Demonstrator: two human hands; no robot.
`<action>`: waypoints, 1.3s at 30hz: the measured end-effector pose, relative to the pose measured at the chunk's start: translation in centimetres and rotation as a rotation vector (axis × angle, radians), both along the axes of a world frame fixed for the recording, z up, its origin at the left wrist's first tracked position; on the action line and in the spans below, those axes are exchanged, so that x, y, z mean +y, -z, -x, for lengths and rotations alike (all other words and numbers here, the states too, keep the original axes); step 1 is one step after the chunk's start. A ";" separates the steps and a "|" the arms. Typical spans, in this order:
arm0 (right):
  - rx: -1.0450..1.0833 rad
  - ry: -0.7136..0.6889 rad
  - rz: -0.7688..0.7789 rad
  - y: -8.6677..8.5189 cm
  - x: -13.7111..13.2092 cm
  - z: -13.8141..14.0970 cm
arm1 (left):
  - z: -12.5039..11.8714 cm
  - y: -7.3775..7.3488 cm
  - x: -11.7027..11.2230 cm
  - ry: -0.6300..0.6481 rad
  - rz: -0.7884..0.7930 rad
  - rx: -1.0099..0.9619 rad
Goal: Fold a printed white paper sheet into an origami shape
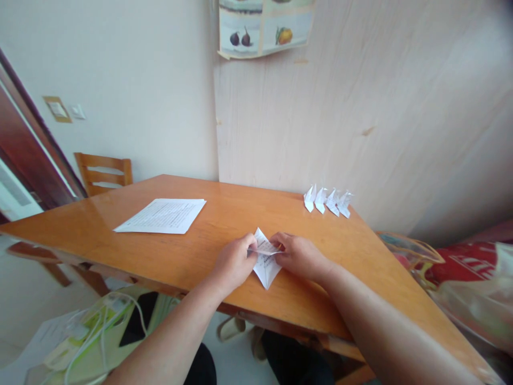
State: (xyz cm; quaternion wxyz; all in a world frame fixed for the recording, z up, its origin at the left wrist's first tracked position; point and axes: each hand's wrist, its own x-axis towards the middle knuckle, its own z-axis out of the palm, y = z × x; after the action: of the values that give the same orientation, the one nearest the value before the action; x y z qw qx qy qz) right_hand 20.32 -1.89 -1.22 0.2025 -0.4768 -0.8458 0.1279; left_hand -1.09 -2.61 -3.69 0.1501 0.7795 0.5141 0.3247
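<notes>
A folded piece of printed paper (266,270) lies near the front edge of the wooden table, its pointed ends toward me and away from me. My left hand (237,262) pinches its left side, thumb and fingers closed on a raised fold. On the opposite side, my right hand (301,255) grips the same fold between thumb and fingers. The fingertips partly cover the paper's middle. Several folded paper figures (332,203) stand in a row at the far right of the table.
A stack of printed sheets (162,216) rests on the wooden table (240,208), left of my hands. A chair (105,170) stands beyond the left end. Bags (467,264) crowd the right side. Below the left front edge are cables (105,326) and a dark flat object (140,316).
</notes>
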 end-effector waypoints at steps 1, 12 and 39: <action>-0.028 0.012 -0.008 0.0 -0.1 0.1 | 0.0 0.1 0.1 -0.005 0.005 -0.016; -0.085 0.175 0.018 -0.4 -0.1 0.6 | -0.3 0.0 0.3 0.007 0.010 -0.023; -0.020 0.229 0.092 0.2 0.1 0.6 | -0.1 0.2 0.9 -0.221 -0.023 0.018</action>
State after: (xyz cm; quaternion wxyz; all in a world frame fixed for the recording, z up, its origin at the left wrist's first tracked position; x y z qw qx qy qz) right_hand 19.69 -1.76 -1.41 0.1851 -0.5802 -0.7811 0.1379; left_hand -0.99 -1.73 -3.85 0.0996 0.7229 0.5943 0.3381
